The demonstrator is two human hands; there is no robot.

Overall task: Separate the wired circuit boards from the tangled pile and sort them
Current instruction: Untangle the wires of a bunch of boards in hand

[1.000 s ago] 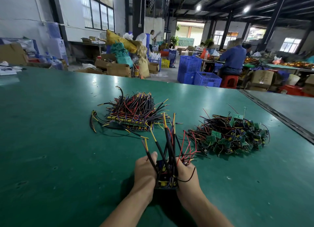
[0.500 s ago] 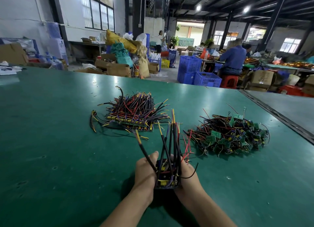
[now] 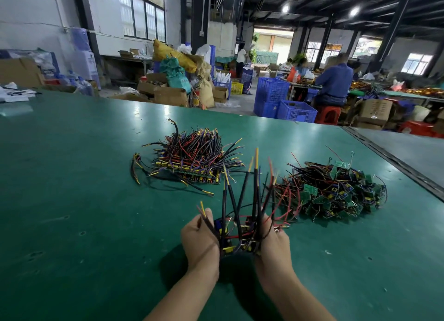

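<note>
On the dark green counter (image 3: 72, 200), an orderly stack of green circuit boards with black, red and yellow wires (image 3: 192, 159) is seen at the left. A small bundle of wired boards (image 3: 240, 236) is clasped just above the counter between the left hand (image 3: 200, 241) and the right hand (image 3: 274, 246), fingers curled around it, wires fanned upward. At the right lies the tangled pile of small green boards (image 3: 336, 193).

Left hand (image 3: 200, 241) at seven o'clock, right hand (image 3: 274, 245) at five, held close together, palms turned inward, fingers curled shut around one shared bundle. Bare forearms reaching up from six o'clock, wrists slightly bent.
</note>
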